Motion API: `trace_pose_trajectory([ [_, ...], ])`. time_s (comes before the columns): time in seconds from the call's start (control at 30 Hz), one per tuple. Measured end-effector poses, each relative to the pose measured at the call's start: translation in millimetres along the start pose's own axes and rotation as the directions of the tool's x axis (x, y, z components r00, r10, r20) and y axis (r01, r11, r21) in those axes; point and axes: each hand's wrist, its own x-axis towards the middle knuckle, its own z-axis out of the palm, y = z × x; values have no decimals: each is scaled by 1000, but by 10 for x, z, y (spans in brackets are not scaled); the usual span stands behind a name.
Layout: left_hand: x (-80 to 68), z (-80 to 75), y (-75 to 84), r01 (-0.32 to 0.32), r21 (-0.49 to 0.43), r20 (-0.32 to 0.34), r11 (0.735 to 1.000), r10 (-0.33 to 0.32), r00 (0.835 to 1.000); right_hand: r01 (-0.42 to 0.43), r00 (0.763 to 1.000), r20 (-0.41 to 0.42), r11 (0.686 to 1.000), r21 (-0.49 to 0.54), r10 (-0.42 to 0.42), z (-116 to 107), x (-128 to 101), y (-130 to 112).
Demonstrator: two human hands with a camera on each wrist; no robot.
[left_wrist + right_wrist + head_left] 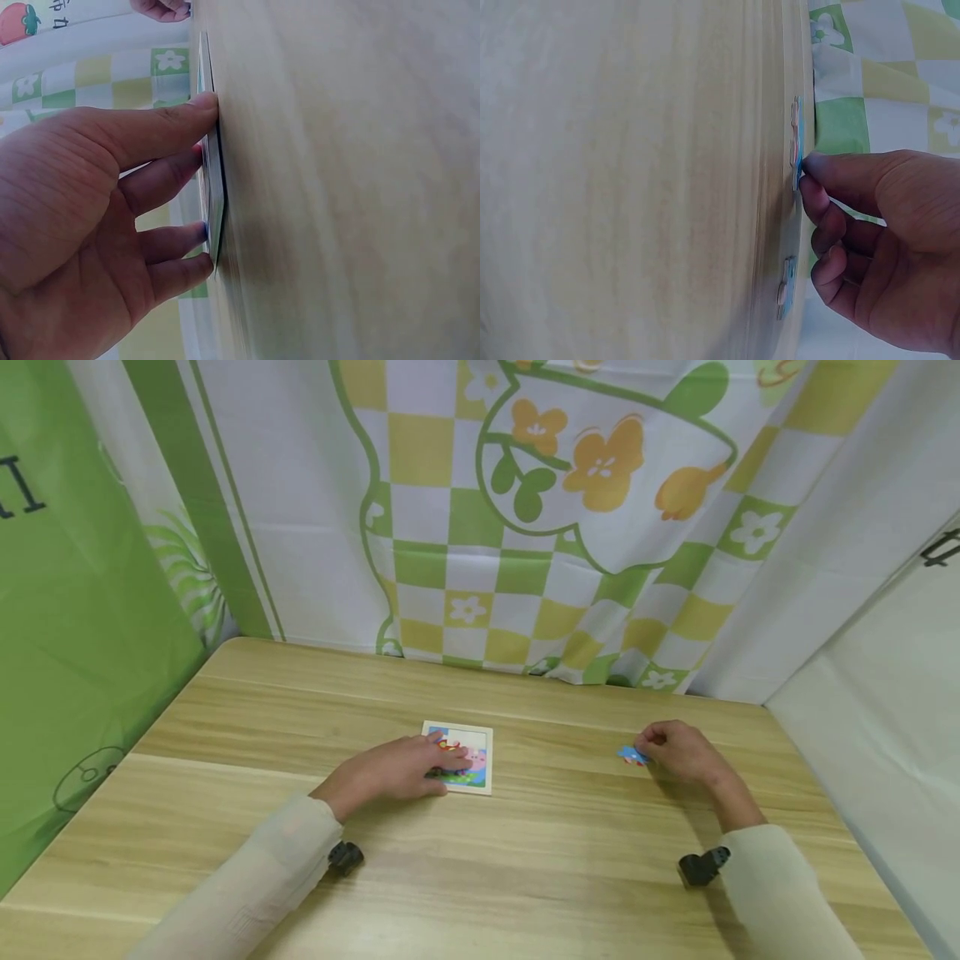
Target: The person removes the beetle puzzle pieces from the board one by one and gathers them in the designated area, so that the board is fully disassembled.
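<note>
My left hand (pixel 408 767) rests on a small square jigsaw puzzle board (pixel 490 764) with a pale wooden frame and a colourful cartoon picture. In the left wrist view its thumb (pixel 201 101) lies against the board's edge, while the other fingertips touch the picture side. Farther right, my right hand (pixel 684 753) pinches a blue puzzle piece (pixel 799 142) with some red on it between thumb and forefinger, low over the table. The remaining fingers of that hand are curled in. A second puzzle piece (pixel 786 289) lies on the table under this hand, hidden in the head view.
The wooden table (pixel 525 860) runs back to a checked, flowered curtain (pixel 495 577). Green fabric (pixel 82 593) hangs at the left and white fabric (pixel 892 693) at the right. Small black devices sit at both wrists.
</note>
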Motion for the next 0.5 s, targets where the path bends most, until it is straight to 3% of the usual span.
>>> trace_pose_trajectory([
  [0.23,-12,14,-7,2,-13,-10,1000,-2,1000,40,998,-50,999,1,-40,19,30,-101],
  [0.5,-22,33,-18,15,-5,-11,1000,-15,1000,142,990,-16,989,43,-141,76,90,-531],
])
